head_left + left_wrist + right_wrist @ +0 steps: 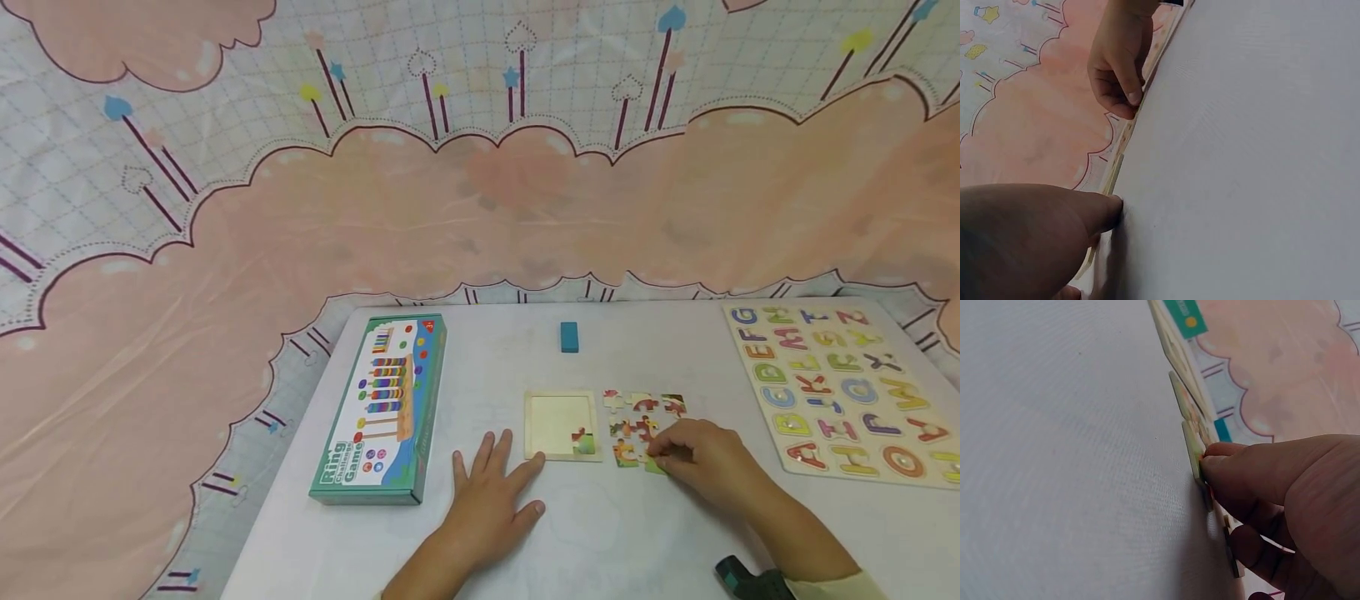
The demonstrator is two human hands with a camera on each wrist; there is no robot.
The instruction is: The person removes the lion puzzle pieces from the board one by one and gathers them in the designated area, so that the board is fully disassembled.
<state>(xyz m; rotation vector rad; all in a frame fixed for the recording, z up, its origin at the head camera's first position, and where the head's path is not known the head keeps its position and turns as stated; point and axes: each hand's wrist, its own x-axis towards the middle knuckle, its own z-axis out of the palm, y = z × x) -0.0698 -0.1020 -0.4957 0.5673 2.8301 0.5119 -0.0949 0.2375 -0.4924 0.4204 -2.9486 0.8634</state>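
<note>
My left hand (487, 508) lies on the white table with its fingers spread. One fingertip touches the near edge of a shallow wooden puzzle tray (555, 408). A single jigsaw piece (582, 442) sits in the tray's near right corner. Right of the tray lie several loose puzzle pieces (625, 427), printed in red, orange and green. With thumb and fingers my right hand (705, 462) pinches a green-edged puzzle piece (1194, 450) at the near right of that group. In the head view, the fingers partly hide this piece.
A green ring game box (382, 408) lies to the left. Behind the tray is a small blue block (569, 337). An alphabet board (847, 392) with coloured letters lies at the right. A black device (742, 577) sits by the right wrist.
</note>
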